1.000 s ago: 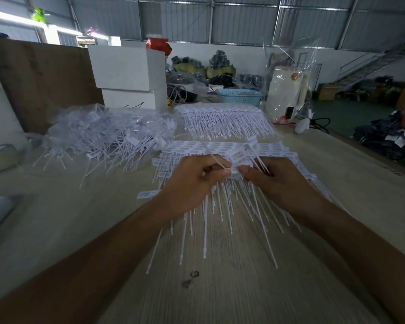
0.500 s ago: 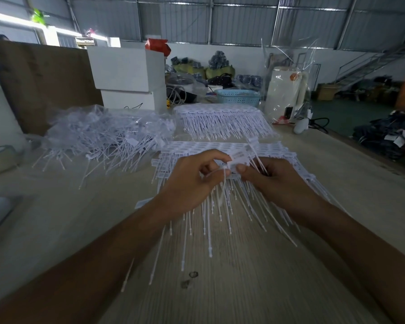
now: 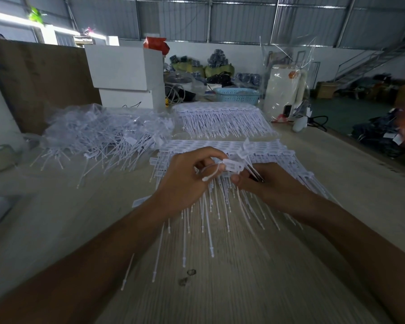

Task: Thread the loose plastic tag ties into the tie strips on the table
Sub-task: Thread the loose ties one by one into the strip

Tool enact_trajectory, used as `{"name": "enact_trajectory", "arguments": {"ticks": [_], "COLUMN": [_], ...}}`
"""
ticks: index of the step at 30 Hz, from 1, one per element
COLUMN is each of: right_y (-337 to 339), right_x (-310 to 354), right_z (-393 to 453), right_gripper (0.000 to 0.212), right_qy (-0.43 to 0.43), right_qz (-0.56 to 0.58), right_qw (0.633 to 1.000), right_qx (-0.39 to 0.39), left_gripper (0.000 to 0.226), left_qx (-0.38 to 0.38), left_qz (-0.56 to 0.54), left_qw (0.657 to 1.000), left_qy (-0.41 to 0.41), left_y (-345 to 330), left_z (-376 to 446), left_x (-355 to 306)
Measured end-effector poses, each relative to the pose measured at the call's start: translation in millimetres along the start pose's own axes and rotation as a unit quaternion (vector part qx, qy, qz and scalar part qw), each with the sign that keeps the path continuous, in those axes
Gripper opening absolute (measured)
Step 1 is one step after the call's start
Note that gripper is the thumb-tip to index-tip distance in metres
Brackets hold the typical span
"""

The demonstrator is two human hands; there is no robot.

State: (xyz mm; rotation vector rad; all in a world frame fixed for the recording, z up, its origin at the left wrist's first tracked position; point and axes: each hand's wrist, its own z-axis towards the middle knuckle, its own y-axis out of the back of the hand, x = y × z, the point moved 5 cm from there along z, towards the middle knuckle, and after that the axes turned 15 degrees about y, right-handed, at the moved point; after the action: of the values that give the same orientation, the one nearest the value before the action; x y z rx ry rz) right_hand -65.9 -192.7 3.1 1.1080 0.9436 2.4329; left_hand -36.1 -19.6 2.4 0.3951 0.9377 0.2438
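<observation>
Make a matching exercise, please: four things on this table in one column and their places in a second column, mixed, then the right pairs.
Things:
1. loose tie pile
2. blue basket
3. white boxes
4. tag tie

Places:
A. pinched between the left hand and right hand
B. stacked at the far side, behind the loose pile
C. spread over the left part of the table
D. far end of the table, behind the far tie strip

Pairs: 1-C, 2-D, 3-B, 4-A
</observation>
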Motion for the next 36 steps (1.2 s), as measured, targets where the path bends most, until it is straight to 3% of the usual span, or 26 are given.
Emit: {"name": "enact_trajectory", "arguments": {"ticks": [4, 8, 13, 17, 19, 31, 36], "right_y": [0.6, 2.5, 17.7, 1.0, -9.1, 3.7, 0.0], "right_x": [-5.6, -8.7, -18.4, -10.9, -4.4, -14.9, -19.3], "right_z": [-3.1, -4.3, -3.3, -5.5, -5.1, -4.6, -10.3], "right_gripper": [0.044, 0.046, 0.041, 0.06, 0.054, 0.048, 0.042], "right_qy": [-0.044, -0.096, -0.118, -0.106, -0.091, -0.144, -0.158], "right_qz": [0.057, 0.195, 0.305, 0.229, 0.199, 0.198, 0.255], "right_qw": [0.997, 0.975, 0.929, 0.964, 0.975, 0.968, 0.952], "right_qx": [-0.01, -0.041, -0.174, -0.081, -0.046, -0.062, -0.064], "left_gripper": [0.01, 0.01, 0.01, 0.011, 0.011, 0.018, 0.039], "left_qx": [0.006, 0.0, -0.017, -0.023, -0.031, -0.002, 0.071], "left_qz": [-0.005, -0.014, -0.045, -0.058, -0.052, 0.002, 0.061], "left_qw": [1.0, 1.0, 0.999, 0.998, 0.998, 0.999, 0.994], "left_qy": [-0.002, 0.004, 0.015, 0.023, 0.022, 0.051, 0.049], "left_y": [0.4, 3.4, 11.0, 9.1, 8.8, 9.4, -3.7], "left_z": [0.1, 1.0, 3.5, 1.8, 1.1, 2.0, -0.8], "left_x": [-2.4, -4.4, -3.1, -3.9, -5.4, -4.0, -12.3]}}
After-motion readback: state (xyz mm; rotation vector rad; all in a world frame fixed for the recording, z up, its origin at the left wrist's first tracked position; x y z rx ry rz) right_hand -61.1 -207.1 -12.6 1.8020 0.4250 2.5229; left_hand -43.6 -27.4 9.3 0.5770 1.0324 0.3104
